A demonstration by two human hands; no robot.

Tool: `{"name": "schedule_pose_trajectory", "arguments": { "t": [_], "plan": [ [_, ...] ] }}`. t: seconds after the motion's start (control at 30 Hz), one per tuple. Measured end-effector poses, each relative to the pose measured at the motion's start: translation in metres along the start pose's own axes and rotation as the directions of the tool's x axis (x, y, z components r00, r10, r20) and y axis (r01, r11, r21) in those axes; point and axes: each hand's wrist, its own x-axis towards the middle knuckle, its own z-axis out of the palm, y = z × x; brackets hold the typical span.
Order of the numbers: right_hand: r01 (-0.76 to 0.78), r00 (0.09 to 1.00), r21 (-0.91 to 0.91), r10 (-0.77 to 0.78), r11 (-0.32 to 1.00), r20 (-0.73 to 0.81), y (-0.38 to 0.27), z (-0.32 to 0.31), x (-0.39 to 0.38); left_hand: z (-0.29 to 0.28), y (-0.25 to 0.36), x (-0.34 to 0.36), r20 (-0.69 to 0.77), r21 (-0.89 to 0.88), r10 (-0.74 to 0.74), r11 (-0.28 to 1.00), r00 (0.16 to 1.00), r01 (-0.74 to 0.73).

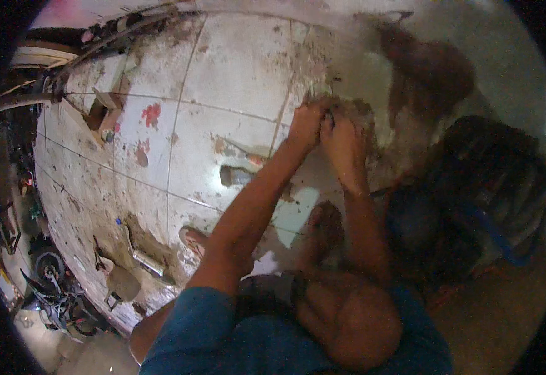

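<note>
Blue short-sleeved shirt (198, 325), cloth plain, sleeve ending above the elbow. Both forearms bare, no watch or band clearly visible. Dark shorts (267, 294) across the lap, a bare knee below them. Left hand (305, 125) and right hand (343, 145) ungloved, fingers (323, 112) smeared with grey mortar. Sandal (193, 240) with red strap on one foot.
</note>
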Motion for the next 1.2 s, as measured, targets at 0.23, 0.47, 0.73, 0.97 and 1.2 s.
{"name": "schedule_pose_trajectory", "arguments": {
  "t": [0.23, 0.47, 0.73, 0.97, 1.2],
  "plan": [
    [0.252, 0.924, -0.045, -0.254, 0.967, -0.285, 0.011, 0.006, 0.016, 0.028, -0.019, -0.004, -0.105, 0.145, 0.073, 0.988, 0.992, -0.057],
    [0.251, 0.897, -0.205, -0.307, 0.946, -0.317, 0.032, 0.01, 0.003, 0.028, -0.007, -0.008, -0.154, 0.244, 0.261, 0.945, 0.953, -0.219],
    [0.233, 0.879, -0.212, -0.299, 0.949, -0.371, 0.018, -0.001, 0.008, 0.025, 0.0, -0.01, -0.112, 0.1, 0.176, 0.981, 0.978, -0.166],
    [0.049, 0.999, 0.015, -0.049, 0.999, -0.016, 0.002, -0.016, 0.011, 0.011, 0.003, -0.01, -0.064, -0.051, 0.139, 0.989, 0.988, -0.142],
    [0.04, 0.998, 0.062, -0.037, 0.997, -0.05, 0.015, 0.003, 0.024, -0.005, 0.002, 0.04, 0.141, -0.137, -0.023, 0.99, 0.99, 0.042]
  ]
}}
